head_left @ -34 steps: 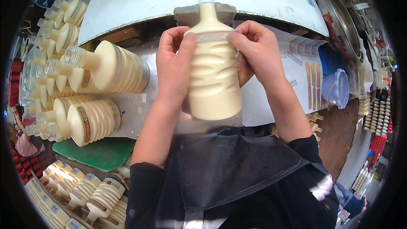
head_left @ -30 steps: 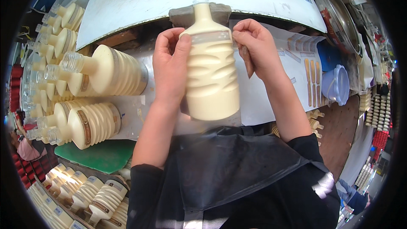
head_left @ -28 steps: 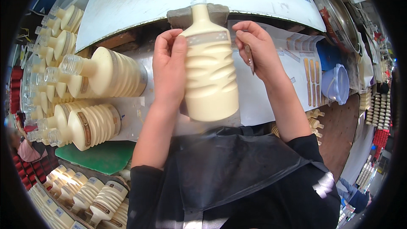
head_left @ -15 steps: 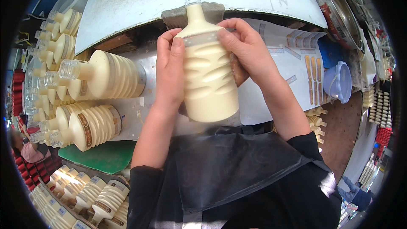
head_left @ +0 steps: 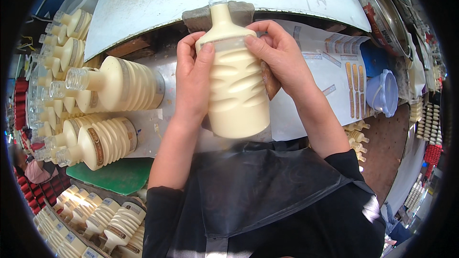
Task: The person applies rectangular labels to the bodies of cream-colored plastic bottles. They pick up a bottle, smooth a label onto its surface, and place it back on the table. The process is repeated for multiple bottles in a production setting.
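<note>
A cream-coloured bottle (head_left: 239,114) with a clear glass neck and a carved wavy body lies between my hands, neck pointing away. Its neck end rests by a grey-brown folded cloth pad (head_left: 198,20). Around its shoulder runs a see-through strip (head_left: 230,44). My left hand (head_left: 192,79) is closed on the left side, thumb on the strip's left end. My right hand (head_left: 282,57) grips the right side, thumb pressed near the strip's other end; its fingers are partly hidden behind the bottle. A brown object (head_left: 271,85), partly hidden, shows beneath my right palm.
Similar bottles (head_left: 126,86) lie stacked at the left, with more bottles (head_left: 122,227) at lower left. On the right, a white sheet (head_left: 296,110) carries several loose strips (head_left: 331,59) and brown strips (head_left: 355,86). A lilac bucket (head_left: 383,93) stands beyond. A white board (head_left: 158,5) spans the back.
My left thumb has slid slightly right onto the strip. My right thumb stays nearly in place, and the bottle has hardly moved.
</note>
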Available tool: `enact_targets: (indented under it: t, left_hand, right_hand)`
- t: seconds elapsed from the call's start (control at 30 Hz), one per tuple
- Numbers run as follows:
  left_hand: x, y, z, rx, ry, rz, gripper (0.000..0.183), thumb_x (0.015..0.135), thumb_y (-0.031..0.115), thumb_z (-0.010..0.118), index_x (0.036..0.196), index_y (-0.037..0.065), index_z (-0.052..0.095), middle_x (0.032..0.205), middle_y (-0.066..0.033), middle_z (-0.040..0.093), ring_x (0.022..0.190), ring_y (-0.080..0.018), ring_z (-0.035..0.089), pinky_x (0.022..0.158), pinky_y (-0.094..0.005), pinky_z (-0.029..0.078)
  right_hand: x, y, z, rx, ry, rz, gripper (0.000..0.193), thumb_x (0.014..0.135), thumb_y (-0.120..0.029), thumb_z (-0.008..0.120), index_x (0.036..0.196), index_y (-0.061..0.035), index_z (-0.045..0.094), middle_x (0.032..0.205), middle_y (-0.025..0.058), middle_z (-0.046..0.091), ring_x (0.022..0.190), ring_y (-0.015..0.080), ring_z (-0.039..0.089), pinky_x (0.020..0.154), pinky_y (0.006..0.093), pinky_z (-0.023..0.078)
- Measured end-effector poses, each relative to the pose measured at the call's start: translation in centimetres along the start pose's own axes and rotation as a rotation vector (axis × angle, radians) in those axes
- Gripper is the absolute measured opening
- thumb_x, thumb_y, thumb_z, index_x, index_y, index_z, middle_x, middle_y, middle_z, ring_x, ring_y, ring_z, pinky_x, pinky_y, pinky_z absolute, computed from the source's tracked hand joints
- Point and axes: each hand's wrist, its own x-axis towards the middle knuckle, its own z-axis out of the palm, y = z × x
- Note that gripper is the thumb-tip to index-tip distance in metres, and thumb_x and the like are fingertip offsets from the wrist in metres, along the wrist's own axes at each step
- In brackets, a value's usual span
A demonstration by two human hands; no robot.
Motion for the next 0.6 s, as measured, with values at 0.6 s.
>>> enact_targets:
  t: [0.6]
  left_hand:
    - [-0.26,0.02,0.1,-0.024,-0.055,0.001,0.044,0.108,0.03,0.054,0.142,0.006,0.04,0.13,-0.0106,0.052,0.115,-0.0147,0.052,0.101,-0.0311,0.046]
  right_hand:
    - [0.4,0.1,0.38,0.041,0.024,0.018,0.031,0.107,-0.031,0.06,0.119,-0.0027,0.061,0.091,0.0029,0.068,0.073,0.0024,0.061,0.063,0.0199,0.049]
